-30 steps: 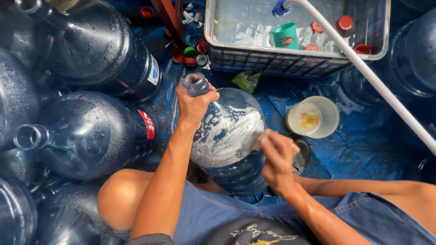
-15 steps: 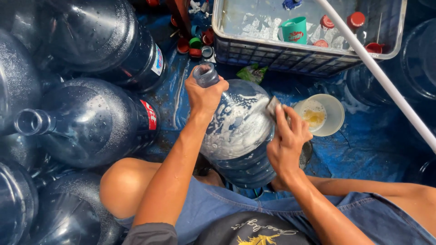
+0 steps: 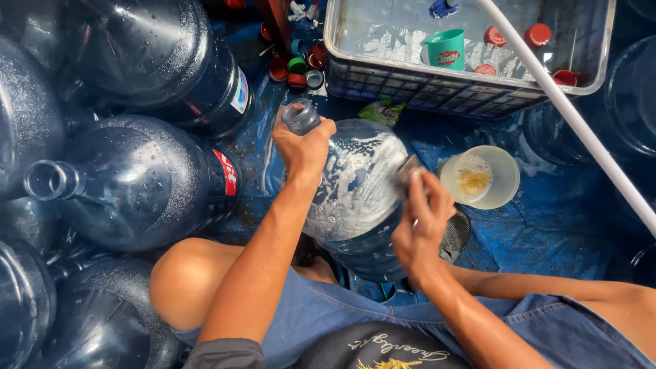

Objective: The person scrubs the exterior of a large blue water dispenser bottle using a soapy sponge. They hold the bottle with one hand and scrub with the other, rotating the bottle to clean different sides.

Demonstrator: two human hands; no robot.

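A large blue water jug (image 3: pixel 355 198) lies tilted between my knees, its side covered in white soap foam. My left hand (image 3: pixel 304 147) grips the jug's neck just below its open mouth (image 3: pixel 299 116). My right hand (image 3: pixel 420 225) presses a small grey scrubbing pad (image 3: pixel 408 171) against the jug's right shoulder. The pad is mostly hidden under my fingers.
Several big blue jugs (image 3: pixel 143 181) lie stacked at the left. A grey crate (image 3: pixel 465 85) at the top holds water, a green cup (image 3: pixel 447 48) and red caps. A small cream bowl (image 3: pixel 478 178) sits at the right, under a white pipe (image 3: pixel 574 116). Loose caps (image 3: pixel 294 68) lie beside the crate.
My right hand has slid up the jug's side from its lower flank to its shoulder, spreading foam. The left hand stays on the neck.
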